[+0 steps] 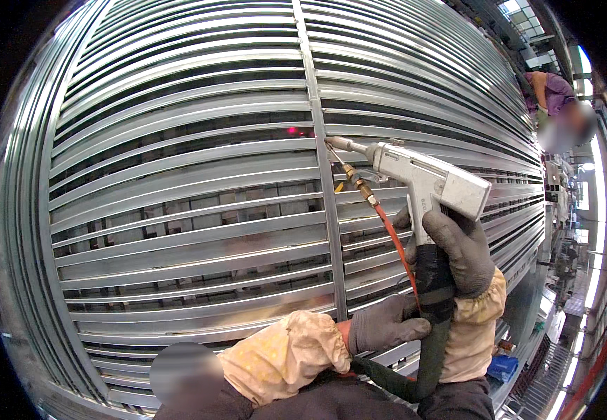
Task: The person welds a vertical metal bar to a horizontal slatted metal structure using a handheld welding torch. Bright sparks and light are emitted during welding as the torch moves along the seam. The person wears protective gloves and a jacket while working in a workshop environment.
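My right hand (462, 248), in a grey work glove, is wrapped around the handle of a silver handheld laser welding gun (433, 178). The gun's nozzle points left and meets the upright bar (323, 164) of a large metal frame. Under the nozzle a brass wire-feed fitting (360, 185) joins an orange-red hose (395, 241). My left hand (386, 324), also gloved in grey, is closed at the gun's thick black cable sleeve (435, 287), below the handle; some of its fingertips are hidden behind it. A small red light spot shows left of the nozzle tip.
Rows of shiny metal slats (198, 168) fill the frame, with dark gaps between them. At the far right a person in purple (559, 89) bends over the frame's edge. A blue item (504, 367) lies at the lower right.
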`<state>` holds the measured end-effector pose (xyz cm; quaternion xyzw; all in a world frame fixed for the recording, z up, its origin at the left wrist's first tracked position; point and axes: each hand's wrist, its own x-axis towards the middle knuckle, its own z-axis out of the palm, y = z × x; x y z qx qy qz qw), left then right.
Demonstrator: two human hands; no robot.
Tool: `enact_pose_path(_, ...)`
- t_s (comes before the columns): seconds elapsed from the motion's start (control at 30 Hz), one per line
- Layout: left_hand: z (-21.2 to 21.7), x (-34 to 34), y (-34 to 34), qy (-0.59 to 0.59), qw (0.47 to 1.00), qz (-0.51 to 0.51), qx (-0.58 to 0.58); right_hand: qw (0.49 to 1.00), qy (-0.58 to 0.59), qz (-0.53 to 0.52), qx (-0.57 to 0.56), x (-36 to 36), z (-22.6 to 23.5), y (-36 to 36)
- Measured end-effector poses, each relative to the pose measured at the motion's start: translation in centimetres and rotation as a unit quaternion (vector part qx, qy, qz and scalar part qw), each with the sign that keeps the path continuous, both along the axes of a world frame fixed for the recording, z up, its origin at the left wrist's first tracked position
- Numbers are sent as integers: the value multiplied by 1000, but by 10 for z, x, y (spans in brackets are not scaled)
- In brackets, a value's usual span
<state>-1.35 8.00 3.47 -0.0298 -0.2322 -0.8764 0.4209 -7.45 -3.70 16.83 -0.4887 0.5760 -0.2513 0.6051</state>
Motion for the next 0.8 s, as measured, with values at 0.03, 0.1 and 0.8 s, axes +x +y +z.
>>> enact_pose_path(0.03, 2, 0, -1, 10, 1000, 6, 14, 1000, -2, 3, 8, 0, 1, -2)
enact_pose_path(0.1, -2, 2, -2, 2, 1000, -13, 27, 1000, -7, 8, 20, 0, -1, -6)
enact_pose_path(0.8, -4, -10, -5, -92, 991, 94, 11, 999, -22, 3, 30, -6, -17, -18)
